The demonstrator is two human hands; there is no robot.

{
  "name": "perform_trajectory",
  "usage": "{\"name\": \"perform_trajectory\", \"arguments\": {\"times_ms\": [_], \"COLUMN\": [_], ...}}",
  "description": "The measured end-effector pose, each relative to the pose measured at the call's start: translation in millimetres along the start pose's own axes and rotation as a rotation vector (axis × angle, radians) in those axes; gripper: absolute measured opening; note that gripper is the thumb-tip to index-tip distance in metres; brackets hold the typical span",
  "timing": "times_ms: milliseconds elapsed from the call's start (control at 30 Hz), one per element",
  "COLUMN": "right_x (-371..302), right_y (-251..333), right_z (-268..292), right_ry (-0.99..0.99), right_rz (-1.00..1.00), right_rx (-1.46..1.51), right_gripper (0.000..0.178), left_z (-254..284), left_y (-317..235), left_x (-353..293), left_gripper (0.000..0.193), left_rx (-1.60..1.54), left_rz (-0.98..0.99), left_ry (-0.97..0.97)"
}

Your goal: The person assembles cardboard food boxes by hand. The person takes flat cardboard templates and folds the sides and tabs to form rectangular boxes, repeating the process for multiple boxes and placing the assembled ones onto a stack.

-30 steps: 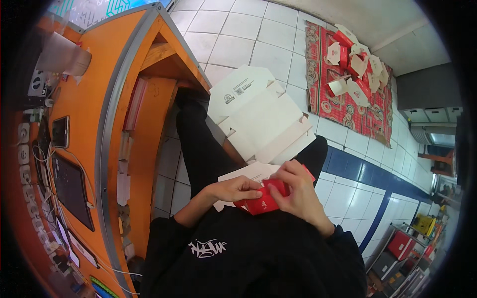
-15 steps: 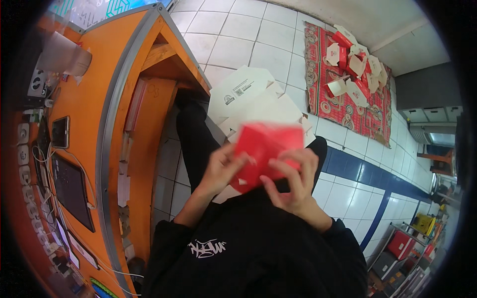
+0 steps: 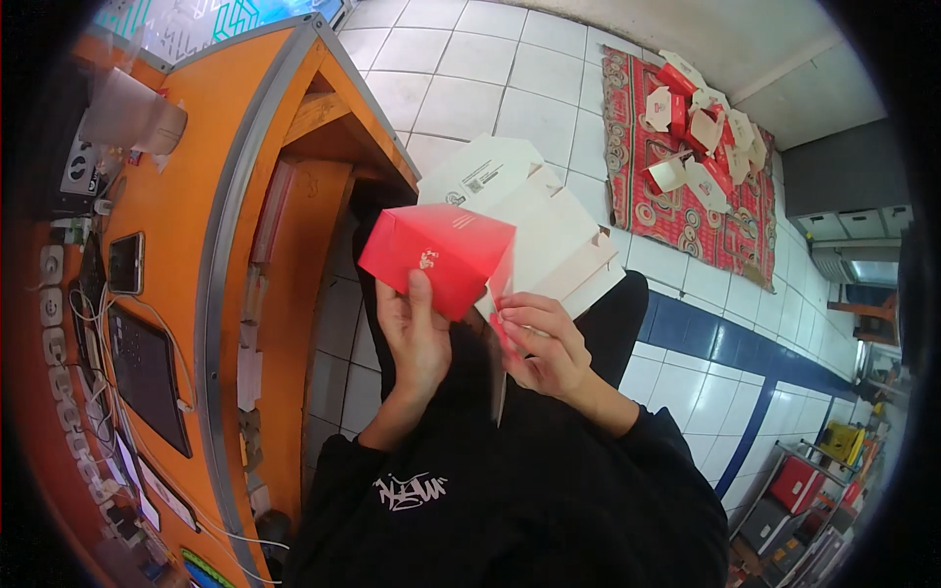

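Observation:
A partly folded red paper food box (image 3: pixel 441 253) is held up over my lap, tilted, with a pale print on its side. My left hand (image 3: pixel 417 333) grips its lower left part, the thumb lying on the red face. At the box's right edge, my right hand (image 3: pixel 545 345) pinches a narrow red flap between thumb and fingers. Beneath and beyond the box, flat white cardboard box blanks (image 3: pixel 564 230) rest across my legs, partly covered by the red box. Part of the flap's edge is hidden by my right fingers.
Several folded red and white boxes (image 3: pixel 701 132) lie piled on a patterned red mat (image 3: pixel 667 230) at the far right. An orange desk (image 3: pixel 221 127) stands close on my left, bearing a tablet (image 3: pixel 147 377), a phone (image 3: pixel 125 263), a cup (image 3: pixel 137 113) and cables.
The red box has moved left and turned, so its printed side now shows. My left hand has shifted to its underside; my right hand has moved down to the flap at its right edge.

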State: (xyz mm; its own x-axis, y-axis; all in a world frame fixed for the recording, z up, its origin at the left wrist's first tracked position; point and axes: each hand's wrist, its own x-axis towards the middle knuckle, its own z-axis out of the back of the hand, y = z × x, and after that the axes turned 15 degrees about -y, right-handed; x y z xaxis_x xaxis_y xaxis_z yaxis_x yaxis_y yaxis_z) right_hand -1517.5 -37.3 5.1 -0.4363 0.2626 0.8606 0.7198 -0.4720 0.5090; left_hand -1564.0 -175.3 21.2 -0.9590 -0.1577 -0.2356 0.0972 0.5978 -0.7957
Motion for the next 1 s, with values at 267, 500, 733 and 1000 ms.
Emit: {"name": "perform_trajectory", "arguments": {"times_ms": [267, 500, 733, 1000], "right_x": [43, 45, 42, -8], "right_y": [5, 1, 6, 13], "right_z": [15, 23, 19, 35], "right_ry": [0.429, 0.514, 0.288, 0.324], "right_rz": [0.020, -0.057, -0.414, -0.726], "right_rx": [-0.260, -0.142, -0.236, -0.205], "right_gripper": [0.040, 0.037, 0.070, 0.069], "left_z": [12, 15, 21, 35], "left_y": [8, 12, 21, 47], "left_x": [-11, -21, -26, -36], "left_gripper": [0.036, 0.032, 0.029, 0.022], "left_rx": [0.371, 0.651, 0.479, 0.619], "left_rz": [-0.395, -0.568, -0.473, -0.489], "left_ry": [0.225, 0.282, 0.401, 0.437]}}
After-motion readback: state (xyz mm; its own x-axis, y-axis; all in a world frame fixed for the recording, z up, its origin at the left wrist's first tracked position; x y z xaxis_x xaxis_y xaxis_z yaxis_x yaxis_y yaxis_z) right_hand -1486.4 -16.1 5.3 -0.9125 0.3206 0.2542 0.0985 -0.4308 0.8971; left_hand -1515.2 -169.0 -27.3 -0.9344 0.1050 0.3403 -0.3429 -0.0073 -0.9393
